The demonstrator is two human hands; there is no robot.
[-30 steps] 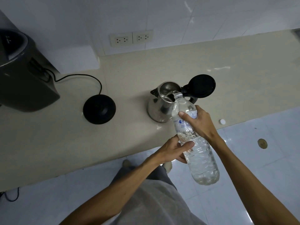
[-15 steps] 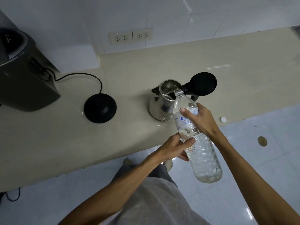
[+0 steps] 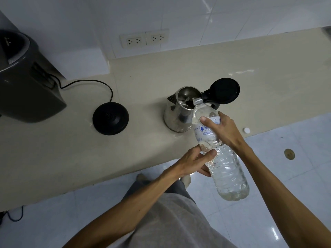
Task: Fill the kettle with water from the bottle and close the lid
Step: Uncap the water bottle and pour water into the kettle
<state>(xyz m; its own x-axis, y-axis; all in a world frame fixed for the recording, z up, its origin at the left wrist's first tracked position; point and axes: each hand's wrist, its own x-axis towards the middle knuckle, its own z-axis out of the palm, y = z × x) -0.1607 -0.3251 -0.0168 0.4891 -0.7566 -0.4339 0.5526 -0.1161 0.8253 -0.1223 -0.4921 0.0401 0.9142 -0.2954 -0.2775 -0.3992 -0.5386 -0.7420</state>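
A steel kettle [image 3: 176,115] stands on the beige counter [image 3: 71,158], its black lid [image 3: 224,90] swung open to the right. A clear plastic water bottle [image 3: 227,169] is tilted with its uncapped neck resting over the kettle's rim. My right hand [image 3: 222,129] grips the bottle's upper part at the label. My left hand [image 3: 195,161] holds the bottle's middle from below. Water fills the tilted bottle toward its neck.
The kettle's black base [image 3: 110,118] with its cord lies to the left. A dark grey appliance [image 3: 23,83] stands at the far left. A white bottle cap [image 3: 246,130] sits near the counter edge at right. Wall sockets [image 3: 145,40] are behind. A white tiled floor lies below.
The bottle's bottom end has risen slightly, so the bottle tilts more steeply toward the kettle mouth. Both hands keep their hold.
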